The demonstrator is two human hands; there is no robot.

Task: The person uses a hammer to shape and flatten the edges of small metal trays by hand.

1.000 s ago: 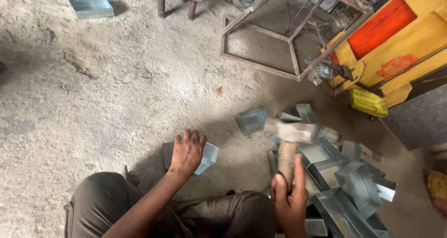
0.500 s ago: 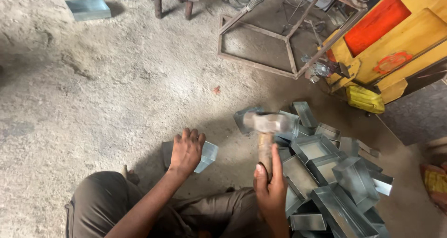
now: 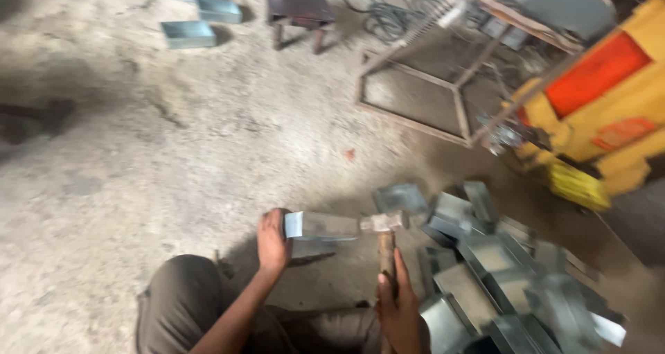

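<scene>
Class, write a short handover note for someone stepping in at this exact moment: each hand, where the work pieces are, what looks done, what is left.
Left hand: steadies a folded metal piece on the concrete floor.
Right hand: grips the hammer by its wooden handle; the head is at the piece's right end, contact unclear through blur.
Pile of similar grey metal boxes lies to the right; three more boxes sit apart at top left.
Done: cannot tell which boxes are finished.
Left: the held piece is in work; hammering looks ongoing.
</scene>
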